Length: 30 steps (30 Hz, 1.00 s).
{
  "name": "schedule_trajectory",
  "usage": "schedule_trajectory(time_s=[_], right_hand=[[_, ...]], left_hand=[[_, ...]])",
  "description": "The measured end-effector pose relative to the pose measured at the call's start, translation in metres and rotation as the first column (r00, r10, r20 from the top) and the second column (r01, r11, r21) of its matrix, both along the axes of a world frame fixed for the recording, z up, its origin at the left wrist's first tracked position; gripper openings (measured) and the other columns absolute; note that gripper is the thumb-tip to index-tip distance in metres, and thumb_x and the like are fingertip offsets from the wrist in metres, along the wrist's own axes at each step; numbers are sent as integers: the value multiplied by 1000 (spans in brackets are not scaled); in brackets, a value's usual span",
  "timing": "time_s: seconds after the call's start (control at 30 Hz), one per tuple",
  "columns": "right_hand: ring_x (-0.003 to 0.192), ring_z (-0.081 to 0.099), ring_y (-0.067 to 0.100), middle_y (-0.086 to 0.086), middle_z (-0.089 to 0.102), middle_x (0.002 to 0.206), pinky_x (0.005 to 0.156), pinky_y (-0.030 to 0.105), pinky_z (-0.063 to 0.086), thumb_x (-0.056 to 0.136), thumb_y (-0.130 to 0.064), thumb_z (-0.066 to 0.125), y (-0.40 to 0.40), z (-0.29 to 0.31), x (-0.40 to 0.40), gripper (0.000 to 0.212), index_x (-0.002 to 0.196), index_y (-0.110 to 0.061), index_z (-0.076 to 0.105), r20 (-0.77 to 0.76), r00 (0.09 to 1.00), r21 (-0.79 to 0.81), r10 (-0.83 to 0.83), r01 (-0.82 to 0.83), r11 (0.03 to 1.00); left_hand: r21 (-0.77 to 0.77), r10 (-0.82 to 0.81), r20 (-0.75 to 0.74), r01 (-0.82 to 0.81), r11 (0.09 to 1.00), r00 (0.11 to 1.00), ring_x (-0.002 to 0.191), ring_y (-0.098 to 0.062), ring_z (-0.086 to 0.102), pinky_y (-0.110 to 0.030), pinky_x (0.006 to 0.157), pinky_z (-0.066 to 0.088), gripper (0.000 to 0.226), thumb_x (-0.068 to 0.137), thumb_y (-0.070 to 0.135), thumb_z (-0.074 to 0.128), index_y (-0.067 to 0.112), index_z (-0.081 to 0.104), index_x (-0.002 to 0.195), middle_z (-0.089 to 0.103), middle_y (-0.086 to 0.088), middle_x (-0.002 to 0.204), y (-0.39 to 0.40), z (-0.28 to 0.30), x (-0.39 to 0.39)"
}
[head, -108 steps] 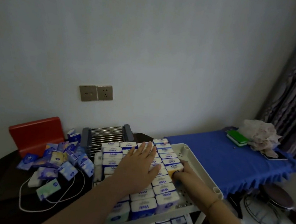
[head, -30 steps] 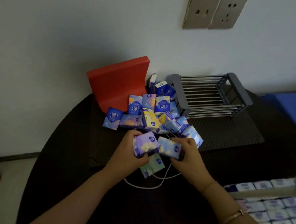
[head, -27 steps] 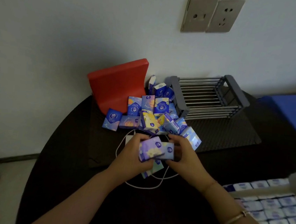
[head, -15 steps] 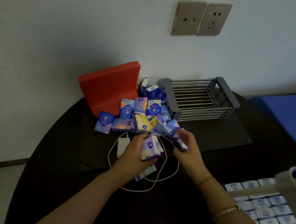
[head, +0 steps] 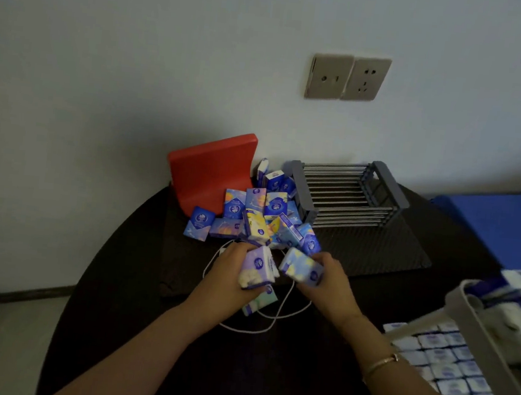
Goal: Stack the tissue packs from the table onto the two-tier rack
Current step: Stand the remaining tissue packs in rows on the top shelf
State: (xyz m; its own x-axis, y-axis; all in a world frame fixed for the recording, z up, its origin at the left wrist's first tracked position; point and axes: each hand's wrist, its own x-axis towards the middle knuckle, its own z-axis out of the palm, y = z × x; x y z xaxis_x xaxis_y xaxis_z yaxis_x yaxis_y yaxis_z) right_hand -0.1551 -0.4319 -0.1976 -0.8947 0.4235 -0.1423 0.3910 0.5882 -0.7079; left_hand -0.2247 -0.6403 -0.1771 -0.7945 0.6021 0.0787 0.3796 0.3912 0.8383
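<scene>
Head view is showing the left hand (head: 228, 274) clenching a lilac pack (head: 258, 269) and the right hand (head: 329, 280) gripping another pack (head: 300, 266), pile (head: 260, 219) just beyond the fingertips, both probably light, squashy, best pinched across the flat faces.

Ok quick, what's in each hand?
Left hand: closed on a purple pack.
Right hand: closed on a blue pack.

Small blue tissue packs (head: 252, 219) in glossy printed wrap; a grey rack of shiny metal rods (head: 348, 195); a smooth, seemingly plastic red board (head: 210, 172); a dark matt round table (head: 266, 375).
</scene>
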Motion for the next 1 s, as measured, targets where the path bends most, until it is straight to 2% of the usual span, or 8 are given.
schedule_trajectory(time_s=[0.17,0.27,0.37,0.57,0.73,0.87,0.93,1.0], right_hand=[[91,57,15,7,52,106,79,19,50,63,-13,83,-24,79,47,50,99,-30,53,-53,981,-53,187,-190,980],[96,61,13,0,58,108,82,31,55,62,-25,83,-26,128,83,52,105,-36,54,-61,968,-56,245,-249,967],[97,62,8,-5,60,106,84,31,55,68,-19,82,-27,168,117,52,110,-28,52,-85,970,-59,228,-233,971],[98,63,10,3,60,113,79,24,55,76,1,71,-16,218,177,66,125,-25,35,-108,981,-236,163,-184,954],[102,65,14,6,63,117,82,22,54,78,-19,74,5,247,206,67,130,-21,32,-159,987,-423,36,-101,901],[99,67,20,5,70,107,92,41,53,57,-59,81,41,250,220,77,116,-17,55,-235,971,-323,-34,-45,945],[96,68,21,6,71,102,90,43,54,56,-60,81,67,250,231,73,109,-15,60,-265,962,-299,-62,-21,954],[86,67,15,5,68,95,80,31,56,68,-43,80,95,252,244,49,101,-13,58,-296,948,-311,-120,23,950]], left_hand=[[4,-23,-105,23,1000,994,116,-12,48,-32,99,42,68,72,27,80,16,47,130,49,3,122,-8,38,35],[11,-100,-163,103,995,982,110,-7,48,-21,91,41,62,70,30,82,27,47,122,48,8,117,-3,69,60],[30,-197,-218,208,978,956,110,-4,46,-12,89,36,66,68,28,83,41,39,116,46,13,117,9,98,85],[23,-261,-310,282,959,914,98,12,43,0,80,33,64,69,32,82,39,40,117,42,20,110,41,143,129],[-20,-262,-363,274,962,894,98,8,41,4,76,27,60,77,33,76,26,44,127,39,23,106,72,174,154],[79,-230,-432,290,954,872,117,-7,45,-7,94,33,64,73,20,79,26,47,128,49,7,128,119,191,176],[65,-216,-477,280,958,852,111,-11,48,-22,95,42,60,71,22,79,24,51,124,52,5,121,153,193,185],[60,-200,-545,276,959,814,102,-13,50,-29,89,44,55,69,28,77,21,55,118,52,5,112,191,195,197]])
